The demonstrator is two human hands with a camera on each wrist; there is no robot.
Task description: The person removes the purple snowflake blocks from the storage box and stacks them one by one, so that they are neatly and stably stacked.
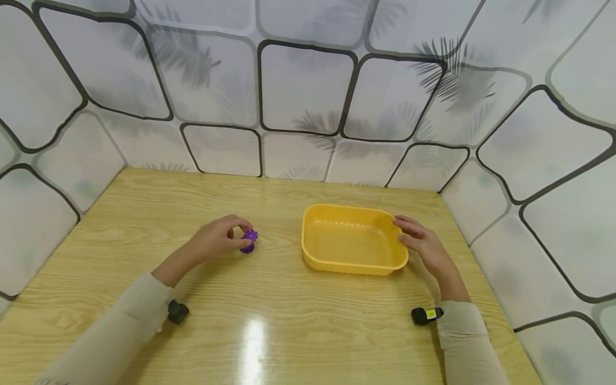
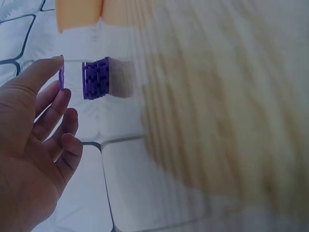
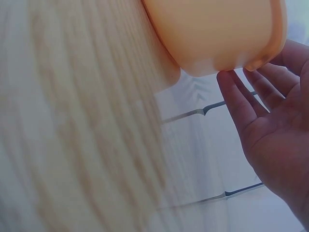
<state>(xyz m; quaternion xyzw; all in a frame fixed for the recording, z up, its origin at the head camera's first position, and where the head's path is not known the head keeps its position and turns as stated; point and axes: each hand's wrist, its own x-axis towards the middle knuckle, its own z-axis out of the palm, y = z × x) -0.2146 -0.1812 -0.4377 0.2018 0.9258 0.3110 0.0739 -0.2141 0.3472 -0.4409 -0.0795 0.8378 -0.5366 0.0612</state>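
My left hand (image 1: 218, 237) pinches a thin purple notched disc (image 1: 251, 235) between thumb and fingertips, the other fingers loosely bent. Close by it in the left wrist view, a short stack of purple notched discs (image 2: 96, 78) stands on the table; from the head, the held disc partly overlaps this stack (image 1: 247, 249). On the right, a yellow rectangular tray (image 1: 353, 267) with rounded corners sits on the table. My right hand (image 1: 425, 247) rests at the tray's right end, fingertips and thumb at the rim; in the right wrist view the fingers (image 3: 236, 99) are extended against its edge.
A light wooden table (image 1: 289, 321) lies under everything. Patterned white walls (image 1: 308, 85) rise behind it and along both sides. Each sleeve carries a small black wrist camera, the left one (image 1: 178, 311) and the right one (image 1: 423, 316), just above the tabletop.
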